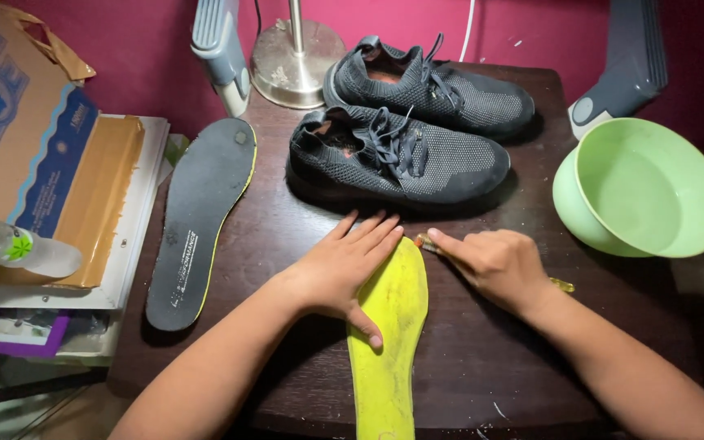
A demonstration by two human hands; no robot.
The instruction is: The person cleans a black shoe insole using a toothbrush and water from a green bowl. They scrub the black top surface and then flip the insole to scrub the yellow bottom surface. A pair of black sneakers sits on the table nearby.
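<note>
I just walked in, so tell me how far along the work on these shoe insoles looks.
Done: both insoles are out of the shoes; the black insole lies aside, dark face up. In hand: the left hand presses the yellow insole flat while the right hand holds a small brush-like tool at its tip. Left: neither insole is back in a shoe; the green bowl sits apart.

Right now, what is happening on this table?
A person presses the left hand flat on a yellow insole that lies on the dark table. The right hand holds a small yellowish tool with its tip at the insole's edge. A second insole, dark side up, lies to the left. Two black shoes sit behind the hands, and a green bowl stands at the right.
</note>
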